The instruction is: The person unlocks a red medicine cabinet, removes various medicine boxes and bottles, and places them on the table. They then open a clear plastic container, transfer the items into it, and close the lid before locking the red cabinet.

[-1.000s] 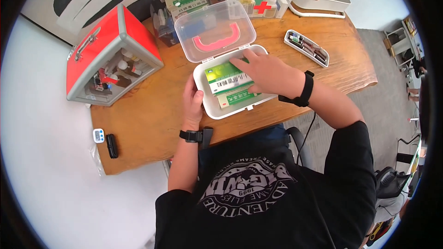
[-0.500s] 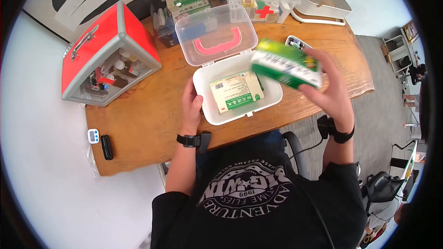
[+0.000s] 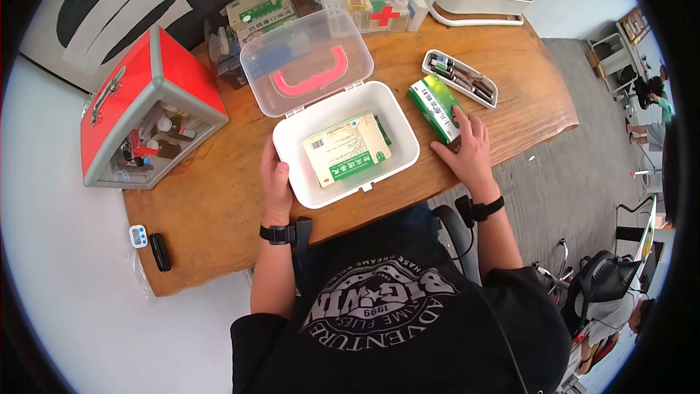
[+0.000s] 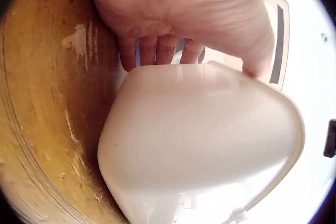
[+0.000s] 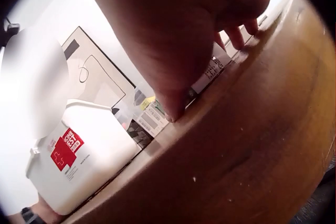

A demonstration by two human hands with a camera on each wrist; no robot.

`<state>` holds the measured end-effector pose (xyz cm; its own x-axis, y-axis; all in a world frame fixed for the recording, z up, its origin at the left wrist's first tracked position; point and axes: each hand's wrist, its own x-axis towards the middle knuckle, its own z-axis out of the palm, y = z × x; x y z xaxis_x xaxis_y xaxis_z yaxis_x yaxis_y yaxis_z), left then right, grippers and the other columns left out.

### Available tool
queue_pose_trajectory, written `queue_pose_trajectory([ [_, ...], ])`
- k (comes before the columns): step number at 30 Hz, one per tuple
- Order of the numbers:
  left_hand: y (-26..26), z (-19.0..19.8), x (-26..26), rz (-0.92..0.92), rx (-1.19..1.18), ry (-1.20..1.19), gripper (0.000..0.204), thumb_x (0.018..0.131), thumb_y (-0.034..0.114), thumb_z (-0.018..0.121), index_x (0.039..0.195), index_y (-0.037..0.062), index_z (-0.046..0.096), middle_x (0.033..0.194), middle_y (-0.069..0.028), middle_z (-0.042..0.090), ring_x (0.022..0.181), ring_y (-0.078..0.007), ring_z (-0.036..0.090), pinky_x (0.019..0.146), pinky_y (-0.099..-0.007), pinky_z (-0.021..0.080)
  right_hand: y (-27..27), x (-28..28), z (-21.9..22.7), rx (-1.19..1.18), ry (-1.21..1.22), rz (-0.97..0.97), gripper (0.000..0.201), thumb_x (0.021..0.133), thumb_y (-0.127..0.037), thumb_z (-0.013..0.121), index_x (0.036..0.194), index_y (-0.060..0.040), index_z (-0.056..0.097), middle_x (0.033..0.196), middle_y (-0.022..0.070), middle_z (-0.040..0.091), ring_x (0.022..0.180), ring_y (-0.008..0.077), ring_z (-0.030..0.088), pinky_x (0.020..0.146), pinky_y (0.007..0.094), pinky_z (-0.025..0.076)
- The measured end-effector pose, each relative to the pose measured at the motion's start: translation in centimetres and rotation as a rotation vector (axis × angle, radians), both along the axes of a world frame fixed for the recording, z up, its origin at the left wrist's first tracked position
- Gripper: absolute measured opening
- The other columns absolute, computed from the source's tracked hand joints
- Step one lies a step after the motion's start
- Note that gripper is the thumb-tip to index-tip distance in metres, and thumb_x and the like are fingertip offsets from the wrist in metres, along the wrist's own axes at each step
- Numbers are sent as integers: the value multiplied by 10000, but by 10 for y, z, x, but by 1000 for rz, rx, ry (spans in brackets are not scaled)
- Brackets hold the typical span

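A white box point(image 3: 399, 125) with its clear lid open stands on the table; inside lies a cream-and-green medicine box point(image 3: 346, 149), with a dark green edge showing beside it. The left hand point(image 3: 275, 188) rests along the box's left side, thumb at the rim; in the left wrist view the hand point(image 4: 184, 11) has fairly straight fingers against the white wall point(image 4: 194, 129). Right of the white box a green-and-white medicine box point(image 3: 435, 109) lies on the table. The right hand point(image 3: 474, 157) is spread beside it, fingertips at its right edge, thumb near its front corner.
A pen tray point(image 3: 492, 96) lies just behind the green-and-white box. Red cabinet point(image 3: 186, 76) at left, filled clear boxes point(image 3: 405, 22) at the back. A small timer point(image 3: 138, 236) and black case point(image 3: 160, 252) sit at the left edge.
The right hand has lifted the green-and-white box out of the white box, carried it right and set it on the table. Its fingers have loosened. The left hand has stayed at the white box.
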<state>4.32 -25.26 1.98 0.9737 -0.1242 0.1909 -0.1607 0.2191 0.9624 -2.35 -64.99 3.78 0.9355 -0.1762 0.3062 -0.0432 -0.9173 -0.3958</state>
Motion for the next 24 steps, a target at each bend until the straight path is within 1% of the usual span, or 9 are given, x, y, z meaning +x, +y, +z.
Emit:
queue_pose_trajectory([
  [2, -1, 3, -1, 11, 1, 2, 923, 948, 592, 666, 1530, -86, 431, 1449, -158, 571, 1329, -245, 554, 1126, -373, 426, 0, 3, 12, -84, 20, 25, 805, 843, -403, 858, 1507, -78, 541, 1485, 297, 495, 1362, 480, 479, 1149, 524, 411],
  [4, 2, 3, -2, 13, 11, 11, 908, 954, 580, 662, 1528, -85, 434, 1446, -159, 574, 1327, -244, 555, 1125, -374, 427, 4, 9, 37, 24, -20, 34, 773, 854, -374, 852, 1495, -68, 550, 1506, 283, 487, 1379, 471, 473, 1161, 519, 405],
  [6, 2, -1, 0, 3, 9, -17, 850, 973, 528, 648, 1523, -85, 440, 1439, -161, 582, 1314, -241, 566, 1113, -372, 442, 19, 18, 81, 328, -158, 213, 737, 870, -334, 840, 1490, -58, 552, 1510, 248, 512, 1407, 436, 465, 1177, 503, 395],
  [8, 2, -2, 1, 6, 2, -19, 812, 983, 497, 635, 1519, -84, 447, 1433, -162, 588, 1306, -240, 572, 1106, -372, 449, 36, 29, 120, 235, -154, 325, 693, 878, -289, 831, 1474, -63, 559, 1484, 199, 561, 1356, 395, 537, 1135, 491, 447],
  [10, 2, -2, 0, -1, 6, -20, 775, 994, 465, 622, 1516, -83, 454, 1428, -163, 594, 1299, -239, 579, 1100, -372, 457, 59, 48, 138, 322, 173, 857, 676, 875, -270, 821, 1468, -78, 559, 1407, 161, 615, 1265, 378, 615, 1068, 492, 505],
  [11, 1, -1, -1, 4, -8, 2, 751, 1001, 448, 610, 1512, -81, 460, 1419, -161, 602, 1293, -239, 583, 1096, -372, 462, 71, 59, 134, 330, 167, 854, 676, 875, -270, 821, 1468, -78, 559, 1407, 161, 615, 1265, 378, 615, 1068, 492, 505],
  [14, 0, 1, -2, 32, 2, 13, 708, 1014, 421, 590, 1503, -77, 475, 1404, -157, 615, 1283, -234, 588, 1089, -366, 467, 99, 89, 113, 53, 396, 1038, 722, 837, -281, 843, 1476, -102, 560, 1335, 170, 636, 1177, 383, 660, 1011, 493, 542],
  [17, 3, -1, -2, 71, 53, -5, 669, 1023, 405, 575, 1483, -75, 498, 1385, -145, 624, 1262, -221, 590, 1073, -351, 467, 118, 106, 104, -487, 478, 1064, 933, 765, -328, 886, 1566, -103, 464, 1312, 207, 598, 1184, 394, 630, 997, 468, 554],
  [24, 1, -1, -1, 89, 34, -5, 577, 1045, 392, 549, 1402, -62, 558, 1299, -112, 641, 1198, -191, 592, 1050, -334, 460, 124, 124, 116, -538, 522, 1148, 801, 832, -367, 795, 1518, -60, 519, 1317, 227, 618, 1198, 427, 625, 1025, 486, 535],
])
